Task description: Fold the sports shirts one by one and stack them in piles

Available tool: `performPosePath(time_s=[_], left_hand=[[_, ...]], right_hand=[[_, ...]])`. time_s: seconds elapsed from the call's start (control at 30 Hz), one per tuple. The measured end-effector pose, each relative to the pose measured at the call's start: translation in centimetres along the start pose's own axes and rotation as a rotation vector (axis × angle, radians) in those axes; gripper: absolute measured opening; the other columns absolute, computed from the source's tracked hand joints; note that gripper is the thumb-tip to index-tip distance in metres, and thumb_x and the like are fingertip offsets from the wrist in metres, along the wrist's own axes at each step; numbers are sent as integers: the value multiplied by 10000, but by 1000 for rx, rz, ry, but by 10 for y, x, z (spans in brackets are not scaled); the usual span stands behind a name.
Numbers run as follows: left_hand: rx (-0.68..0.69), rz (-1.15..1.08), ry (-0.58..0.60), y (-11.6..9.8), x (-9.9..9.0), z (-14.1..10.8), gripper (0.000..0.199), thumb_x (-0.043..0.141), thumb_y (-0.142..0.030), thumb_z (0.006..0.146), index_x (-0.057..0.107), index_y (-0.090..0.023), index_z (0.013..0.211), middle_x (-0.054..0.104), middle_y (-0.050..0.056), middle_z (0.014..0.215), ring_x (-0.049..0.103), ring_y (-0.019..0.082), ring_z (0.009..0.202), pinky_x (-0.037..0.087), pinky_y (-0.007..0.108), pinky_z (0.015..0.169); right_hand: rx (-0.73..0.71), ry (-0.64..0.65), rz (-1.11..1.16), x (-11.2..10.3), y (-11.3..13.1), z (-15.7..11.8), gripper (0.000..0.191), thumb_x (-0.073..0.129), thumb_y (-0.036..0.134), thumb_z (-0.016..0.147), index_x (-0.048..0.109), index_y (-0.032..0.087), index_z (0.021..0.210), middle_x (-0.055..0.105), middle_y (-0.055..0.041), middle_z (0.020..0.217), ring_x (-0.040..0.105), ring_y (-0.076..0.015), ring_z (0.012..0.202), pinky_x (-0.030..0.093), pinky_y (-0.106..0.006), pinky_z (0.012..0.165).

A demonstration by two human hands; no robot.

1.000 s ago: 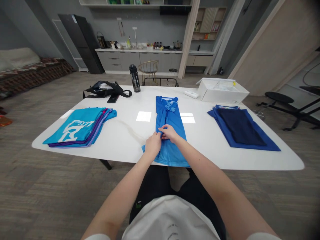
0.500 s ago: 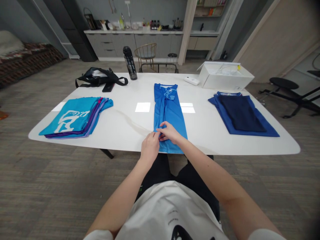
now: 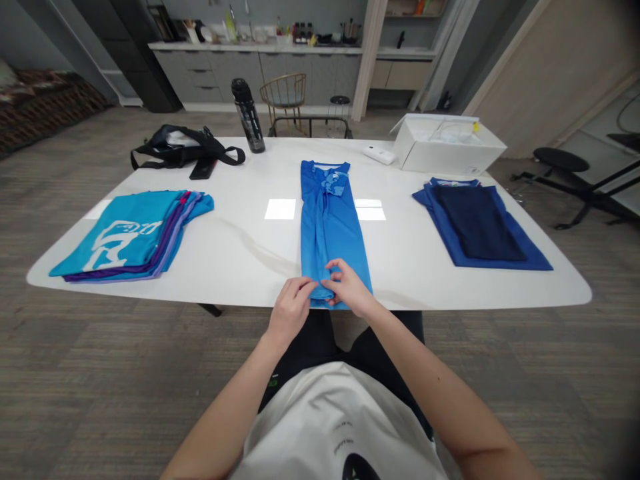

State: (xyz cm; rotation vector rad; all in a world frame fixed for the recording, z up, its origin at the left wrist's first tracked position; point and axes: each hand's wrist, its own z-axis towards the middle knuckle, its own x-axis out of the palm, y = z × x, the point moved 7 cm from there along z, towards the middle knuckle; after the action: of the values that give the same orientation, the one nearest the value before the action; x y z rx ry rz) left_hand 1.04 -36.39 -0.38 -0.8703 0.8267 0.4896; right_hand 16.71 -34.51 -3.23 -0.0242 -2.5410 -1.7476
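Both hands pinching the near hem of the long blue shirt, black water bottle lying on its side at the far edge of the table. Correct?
Not quite. In the head view the black water bottle stands upright at the far edge of the white table. The rest holds: left hand and right hand pinch the near hem of the long blue shirt.

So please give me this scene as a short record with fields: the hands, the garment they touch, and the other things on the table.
left hand: pinches near hem of blue shirt
right hand: pinches the same hem, beside the left
blue shirt: folded into a long narrow strip, centre of white table
left side: stack of folded shirts, teal on top
right side: dark navy garment on a blue one
far edge: black bag, water bottle, white remote, open white box
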Motion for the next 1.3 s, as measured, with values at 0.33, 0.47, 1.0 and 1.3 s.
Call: performPosePath(time_s=[0.33,0.47,1.0,1.3], left_hand=[[54,-57,-117,-4,-13,-11,347,471,3,886,617,-228,1099,617,75,1103,599,224,1055,543,408,959],[4,-17,-59,1,-8,-11,420,483,1,880,577,-227,1220,605,98,1183,589,247,1105,531,443,983],[66,12,16,-4,-12,-28,292,537,-26,899,601,-206,1119,645,61,1030,589,231,947,474,428,866],[180,-16,131,-10,-15,-20,379,482,5,908,620,-204,1192,658,67,1049,603,221,991,448,450,959]], right_hand=[[-120,-143,-256,-11,-2,-18,164,595,354,856,532,257,972,559,71,731,607,-115,449,444,-200,361],[-207,-165,-304,-10,2,-25,77,522,330,915,522,263,953,528,92,630,585,-106,435,459,-207,438],[-222,-117,-525,-12,-1,-47,50,537,261,924,579,245,945,448,97,564,516,-109,480,399,-222,512],[-12,40,-531,-11,-4,-50,59,586,293,921,573,237,935,562,88,555,531,-104,458,389,-208,487]])
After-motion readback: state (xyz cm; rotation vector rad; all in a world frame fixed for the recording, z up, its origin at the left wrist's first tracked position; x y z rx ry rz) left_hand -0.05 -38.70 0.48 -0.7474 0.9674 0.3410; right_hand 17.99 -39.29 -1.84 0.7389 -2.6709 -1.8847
